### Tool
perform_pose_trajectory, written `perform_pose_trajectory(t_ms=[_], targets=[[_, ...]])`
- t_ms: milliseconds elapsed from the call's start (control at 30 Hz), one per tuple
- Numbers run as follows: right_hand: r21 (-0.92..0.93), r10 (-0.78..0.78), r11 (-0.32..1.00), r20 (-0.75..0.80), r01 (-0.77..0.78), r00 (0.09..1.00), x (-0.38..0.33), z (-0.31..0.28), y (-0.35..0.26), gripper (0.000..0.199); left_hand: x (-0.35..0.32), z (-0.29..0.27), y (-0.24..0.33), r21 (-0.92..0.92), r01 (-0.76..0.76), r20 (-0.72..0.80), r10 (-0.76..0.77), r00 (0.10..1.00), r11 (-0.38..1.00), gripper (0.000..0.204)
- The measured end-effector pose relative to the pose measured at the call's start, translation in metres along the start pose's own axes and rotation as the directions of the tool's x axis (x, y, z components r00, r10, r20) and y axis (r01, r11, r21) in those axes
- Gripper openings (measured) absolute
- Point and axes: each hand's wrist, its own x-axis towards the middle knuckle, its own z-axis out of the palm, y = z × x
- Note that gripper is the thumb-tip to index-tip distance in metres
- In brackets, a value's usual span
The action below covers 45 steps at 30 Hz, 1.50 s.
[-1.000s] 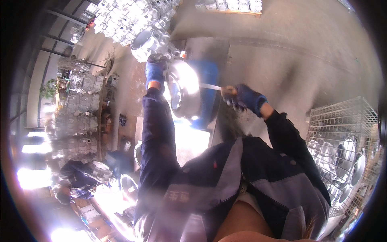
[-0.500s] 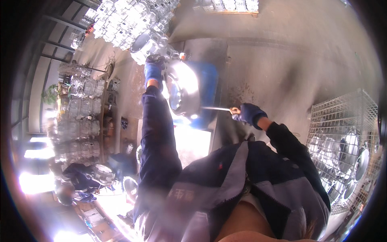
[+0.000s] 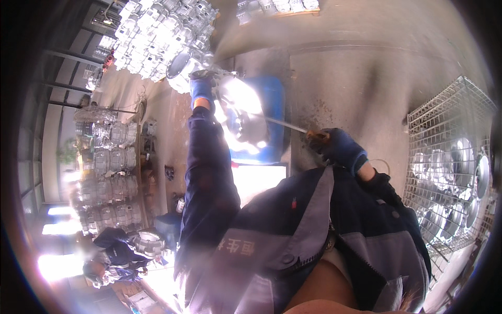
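Note:
A bright silvery metal casting (image 3: pixel 256 123), rounded and partly washed out by glare, lies over a blue plastic surface (image 3: pixel 276 102). My left hand (image 3: pixel 202 86), in a blue glove, grips the casting's far left edge; its fingertips are partly hidden. Closed round the brown handle of a slim steel file-like tool (image 3: pixel 287 124) is my gloved right hand (image 3: pixel 341 149). The tool's shaft points left, and its tip meets or passes behind the casting's right side; which one I cannot tell.
Stacked metal castings (image 3: pixel 162 39) stand at the far left, with more on a pallet (image 3: pixel 293 11) at the far edge. A wire mesh cage (image 3: pixel 444 162) with round metal parts is on the right. Another person (image 3: pixel 112 251) is at the lower left, near rows of castings (image 3: pixel 112 172).
My right hand has drawn the tool a little right and toward my body, and the shaft now slants more. The whole view has shifted slightly. My left hand stays at the casting's edge.

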Motion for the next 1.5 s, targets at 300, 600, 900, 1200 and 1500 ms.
perform_pose_trajectory(t_ms=[300, 600, 900, 1200, 1500], targets=[[-0.055, -0.087, 0.995, -0.048, 0.085, 0.995, -0.007, 0.016, -0.003, 0.023, -0.026, 0.002, 0.024, -0.073, -0.048, -0.011, 0.047, 0.999, 0.996, 0.02], [-0.027, -0.021, 0.999, -0.023, 0.021, 1.0, -0.014, 0.014, -0.025, 0.024, -0.051, 0.001, 0.042, -0.205, 0.012, -0.028, -0.018, 0.999, 0.979, 0.026], [-0.242, -0.088, 0.967, -0.027, 0.078, 0.996, -0.003, 0.004, -0.013, 0.028, -0.051, 0.003, 0.041, -0.268, -0.03, -0.011, 0.028, 1.0, 0.963, 0.021], [-0.476, -0.259, 0.854, -0.038, 0.211, 0.965, 0.017, 0.005, -0.051, 0.031, -0.041, 0.001, 0.03, -0.14, -0.005, 0.012, 0.006, 1.0, 0.99, 0.022], [-0.462, -0.17, 0.871, 0.032, 0.165, 0.985, 0.022, -0.01, -0.076, 0.036, -0.032, 0.002, 0.016, -0.192, -0.056, 0.019, 0.061, 0.998, 0.98, 0.019]])
